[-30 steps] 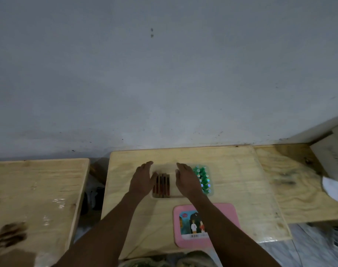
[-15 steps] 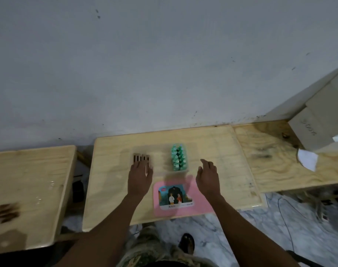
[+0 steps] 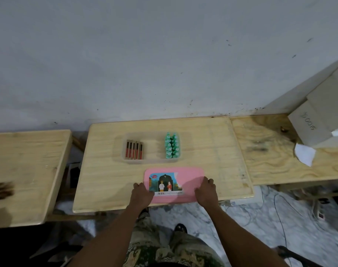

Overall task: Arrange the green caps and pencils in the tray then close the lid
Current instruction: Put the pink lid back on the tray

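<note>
Wooden counter (image 3: 212, 151) against a grey wall. Left hand (image 3: 142, 193) and right hand (image 3: 205, 191) curl round the short ends of the pink lid (image 3: 191, 176), which lies flat at the near edge, long axis left-right. Its picture label shows two figures, print too small to read. Just beyond, clear tray (image 3: 154, 151): pencils (image 3: 134, 150) at left end, lengthwise toward the wall; green caps (image 3: 172, 145) in two rows at right end, same direction.

On the middle table (image 3: 212, 151), pencils (image 3: 134, 150) lie at the left end of the tray (image 3: 154, 151) and caps (image 3: 172, 145) at its right. The lid (image 3: 191, 174) lies before the tray, with the left hand (image 3: 142, 193) at its left edge and the right hand (image 3: 205, 191) at its right.
</note>
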